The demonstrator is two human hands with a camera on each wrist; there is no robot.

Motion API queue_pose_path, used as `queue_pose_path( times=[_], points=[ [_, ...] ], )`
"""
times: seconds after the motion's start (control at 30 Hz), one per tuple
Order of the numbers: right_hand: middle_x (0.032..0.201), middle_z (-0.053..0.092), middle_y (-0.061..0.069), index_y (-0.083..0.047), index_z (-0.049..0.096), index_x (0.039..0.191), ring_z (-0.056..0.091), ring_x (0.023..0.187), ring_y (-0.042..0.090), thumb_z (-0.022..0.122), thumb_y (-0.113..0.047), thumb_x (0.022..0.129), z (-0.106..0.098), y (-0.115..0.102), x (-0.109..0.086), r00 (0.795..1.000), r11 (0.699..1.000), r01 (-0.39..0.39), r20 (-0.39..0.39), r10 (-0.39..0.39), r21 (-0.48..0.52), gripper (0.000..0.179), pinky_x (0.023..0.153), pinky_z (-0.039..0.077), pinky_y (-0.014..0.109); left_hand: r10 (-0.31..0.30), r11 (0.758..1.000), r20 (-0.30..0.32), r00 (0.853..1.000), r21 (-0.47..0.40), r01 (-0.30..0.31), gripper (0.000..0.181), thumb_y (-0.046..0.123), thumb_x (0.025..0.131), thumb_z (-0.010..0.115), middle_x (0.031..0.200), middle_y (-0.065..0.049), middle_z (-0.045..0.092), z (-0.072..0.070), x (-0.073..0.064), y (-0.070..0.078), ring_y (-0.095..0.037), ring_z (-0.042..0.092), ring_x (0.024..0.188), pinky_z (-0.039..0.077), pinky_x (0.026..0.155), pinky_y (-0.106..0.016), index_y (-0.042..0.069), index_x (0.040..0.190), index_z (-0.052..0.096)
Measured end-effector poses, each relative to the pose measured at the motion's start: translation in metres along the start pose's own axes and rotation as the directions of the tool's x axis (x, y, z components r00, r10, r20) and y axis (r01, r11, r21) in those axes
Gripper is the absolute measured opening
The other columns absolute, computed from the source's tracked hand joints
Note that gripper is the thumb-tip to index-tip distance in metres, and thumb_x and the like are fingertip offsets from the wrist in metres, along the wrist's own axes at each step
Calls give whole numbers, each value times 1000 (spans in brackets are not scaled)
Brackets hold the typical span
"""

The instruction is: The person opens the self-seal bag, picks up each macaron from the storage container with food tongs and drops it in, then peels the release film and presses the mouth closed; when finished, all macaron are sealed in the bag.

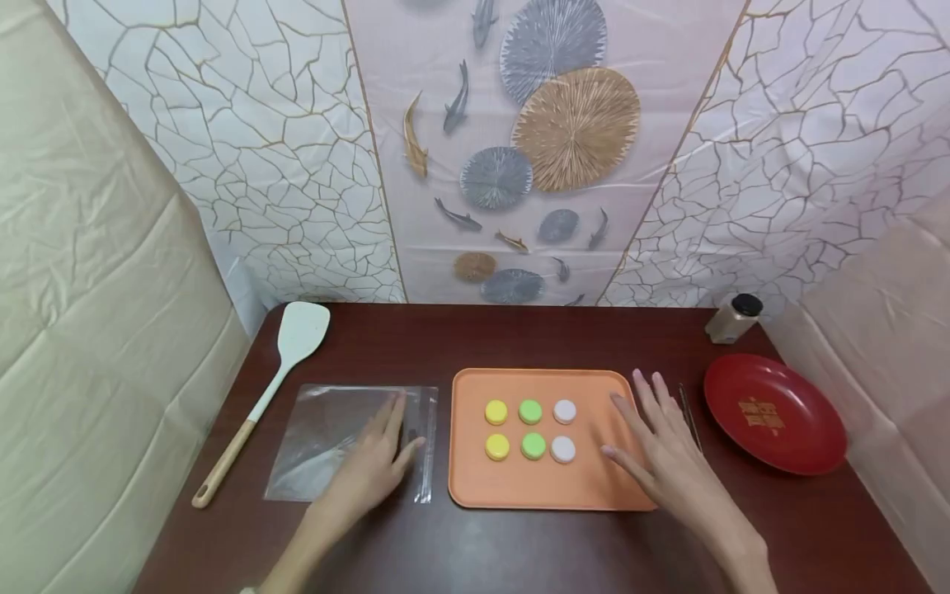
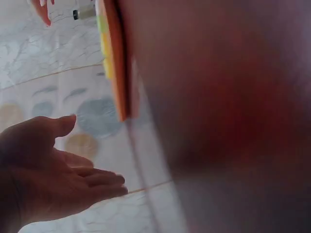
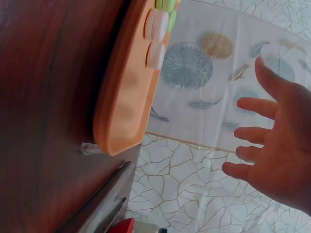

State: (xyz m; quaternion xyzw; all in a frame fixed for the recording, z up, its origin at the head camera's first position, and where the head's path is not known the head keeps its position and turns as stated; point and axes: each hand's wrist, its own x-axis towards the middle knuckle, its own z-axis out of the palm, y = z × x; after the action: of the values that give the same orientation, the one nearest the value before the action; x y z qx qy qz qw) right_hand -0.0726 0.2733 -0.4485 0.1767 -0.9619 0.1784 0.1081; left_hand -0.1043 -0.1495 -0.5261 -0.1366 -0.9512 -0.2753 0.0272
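Note:
My left hand (image 1: pixel 374 462) hovers with extended fingers above a clear plastic bag (image 1: pixel 312 445); in the left wrist view the hand (image 2: pixel 63 184) holds nothing. My right hand (image 1: pixel 668 454) is spread over the right end of an orange tray (image 1: pixel 475 487), and the right wrist view shows this hand (image 3: pixel 282 136) apart from it. On the tray sit macarons in pairs: yellow (image 1: pixel 496 412), green (image 1: pixel 530 412) and white (image 1: pixel 564 412). Two white macarons (image 3: pixel 155 26) appear side-on in the right wrist view.
A white spatula (image 1: pixel 300 334) with a wooden handle lies at the left. Right of the tray are a thin metal utensil (image 1: pixel 690 417), partly hidden, and a red plate (image 1: pixel 801 421). A black-capped jar (image 1: pixel 731 320) stands at the back right. A patterned cloth (image 1: pixel 416 223) hangs behind.

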Motion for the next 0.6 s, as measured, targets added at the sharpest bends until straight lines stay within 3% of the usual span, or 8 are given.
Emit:
queue_pose_path(
  times=[0.1, 0.2, 0.33, 0.47, 0.6],
  points=[
    [174, 30, 32, 0, 59, 154, 13, 167, 51, 88, -23, 91, 1, 0, -1, 999, 999, -50, 8, 50, 4, 72, 125, 24, 78, -11, 999, -22, 1000, -33, 10, 74, 35, 112, 63, 165, -41, 37, 21, -12, -7, -61, 46, 147, 49, 109, -71, -9, 164, 36],
    [170, 36, 35, 1, 64, 148, 24, 161, 57, 89, -23, 92, 1, 1, -3, 995, 997, -81, 54, 81, -3, 66, 116, 34, 82, -45, 999, -14, 999, -23, 45, 70, 18, 99, 78, 163, -46, 36, 17, -23, 11, -68, 38, 149, 49, 108, -73, -20, 151, 48],
    [167, 40, 36, 1, 67, 144, 32, 156, 59, 89, -23, 91, 3, 5, -6, 995, 997, -76, 69, 75, 11, 62, 113, 39, 81, -42, 994, -5, 999, 105, 42, 69, 12, 91, 82, 158, -50, 39, 13, -30, 25, -71, 34, 150, 47, 113, -71, -24, 141, 54],
    [166, 41, 36, 0, 69, 141, 34, 155, 60, 89, -21, 91, 3, 10, -12, 995, 995, -89, 50, 86, 45, 58, 112, 38, 82, 11, 978, -52, 999, 210, 0, 62, 6, 85, 78, 148, -51, 50, 15, -30, 30, -68, 43, 146, 45, 117, -68, -26, 134, 59],
    [166, 41, 37, 2, 68, 142, 32, 156, 60, 87, -23, 93, 1, 15, -16, 987, 989, -139, 93, 134, 41, 59, 112, 40, 81, 102, 948, -135, 986, 314, -55, 51, 0, 81, 76, 134, -48, 62, 22, -29, 29, -64, 57, 135, 51, 110, -68, -24, 124, 65]
  ],
)
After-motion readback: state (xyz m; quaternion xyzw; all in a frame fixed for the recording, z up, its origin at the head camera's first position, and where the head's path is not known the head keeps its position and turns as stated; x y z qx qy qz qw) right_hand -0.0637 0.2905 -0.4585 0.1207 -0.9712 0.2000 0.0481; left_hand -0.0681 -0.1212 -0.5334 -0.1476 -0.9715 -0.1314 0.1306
